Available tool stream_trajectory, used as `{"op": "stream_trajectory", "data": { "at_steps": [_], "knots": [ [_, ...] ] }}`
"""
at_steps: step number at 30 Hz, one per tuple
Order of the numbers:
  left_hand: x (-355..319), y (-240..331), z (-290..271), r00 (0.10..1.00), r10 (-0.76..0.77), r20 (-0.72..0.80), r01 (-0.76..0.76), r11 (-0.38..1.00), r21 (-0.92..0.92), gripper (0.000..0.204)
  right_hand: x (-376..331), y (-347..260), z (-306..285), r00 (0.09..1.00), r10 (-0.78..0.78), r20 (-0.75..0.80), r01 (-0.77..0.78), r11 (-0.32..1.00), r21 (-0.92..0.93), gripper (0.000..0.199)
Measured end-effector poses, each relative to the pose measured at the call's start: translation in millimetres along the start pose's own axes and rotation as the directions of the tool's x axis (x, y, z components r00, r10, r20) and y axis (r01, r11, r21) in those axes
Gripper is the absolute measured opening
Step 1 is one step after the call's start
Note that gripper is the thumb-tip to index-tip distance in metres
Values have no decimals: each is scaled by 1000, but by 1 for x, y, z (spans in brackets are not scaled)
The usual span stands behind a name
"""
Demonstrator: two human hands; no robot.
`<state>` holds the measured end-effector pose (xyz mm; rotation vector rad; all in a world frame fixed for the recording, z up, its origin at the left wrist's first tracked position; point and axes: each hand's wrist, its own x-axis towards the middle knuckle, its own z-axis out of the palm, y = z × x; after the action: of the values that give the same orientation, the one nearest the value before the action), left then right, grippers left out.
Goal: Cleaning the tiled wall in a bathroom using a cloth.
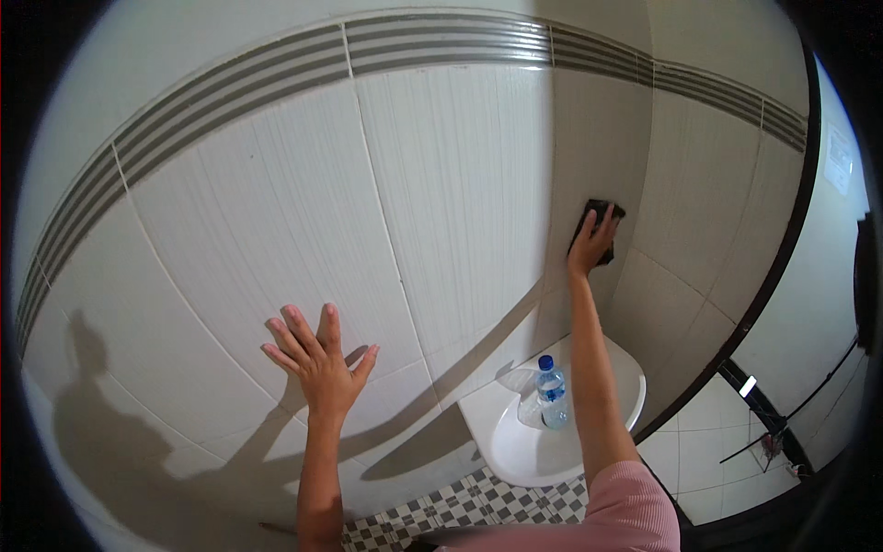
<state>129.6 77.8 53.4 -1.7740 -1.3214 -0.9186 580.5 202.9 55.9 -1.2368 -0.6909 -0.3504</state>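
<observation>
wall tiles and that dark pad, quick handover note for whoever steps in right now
Left hand: open, flat against the tiled wall, holding nothing.
Right hand: pressing a dark scrub pad on the tiles near the corner, arm stretched out.
Below it: white basin with a clear water bottle, blue cap, standing at its rim.
Done: cannot tell which tiles are wiped.
Left: likely the rest of the wall.
</observation>
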Motion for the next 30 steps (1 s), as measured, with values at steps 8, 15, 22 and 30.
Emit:
{"op": "stream_trajectory", "data": {
  "at_steps": [8, 15, 22, 30],
  "knots": [
    [1, -6, -3, 999, 14, -46, -12, 999, 38, 88, -227, -86, -7, 908, -369, 200, 339, 926, 169, 70],
    [-2, -4, 6, 993, 2, -115, 8, 996, 88, 74, -130, -122, 3, 630, -682, 371, 635, 727, 259, 77],
    [0, -6, 15, 960, 0, -279, 55, 981, 187, 64, 88, -133, 39, 808, -585, 71, 576, 809, 115, 69],
    [1, -7, 24, 947, 11, -321, 52, 981, 188, 66, 165, -21, 24, 999, -48, -15, 48, 999, 3, 73]
  ]
}}
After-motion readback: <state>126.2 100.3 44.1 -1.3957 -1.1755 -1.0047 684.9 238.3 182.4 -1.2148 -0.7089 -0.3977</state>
